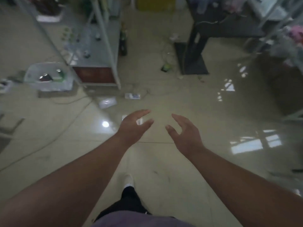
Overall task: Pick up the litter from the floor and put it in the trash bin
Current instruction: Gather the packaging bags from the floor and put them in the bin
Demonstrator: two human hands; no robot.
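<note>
Both arms reach forward over a glossy tiled floor. My left hand (133,126) is open with fingers spread, hovering above a small white piece of litter (139,120) seen between its fingers. My right hand (184,131) is open and holds nothing. Further ahead lie a white wrapper (107,102) and a white-and-blue packet (132,96). A green-and-black piece of litter (166,67) lies farther off, near small scraps (180,77). The trash bin (32,77), lined with a clear bag and holding some rubbish, stands at the left.
A metal shelf rack (98,51) with a brown box under it stands behind the bin. A dark bottle (123,41) stands beside it. A black table leg and base (191,63) sit ahead right. Cables (68,102) trail across the floor. My white shoe (128,180) is below.
</note>
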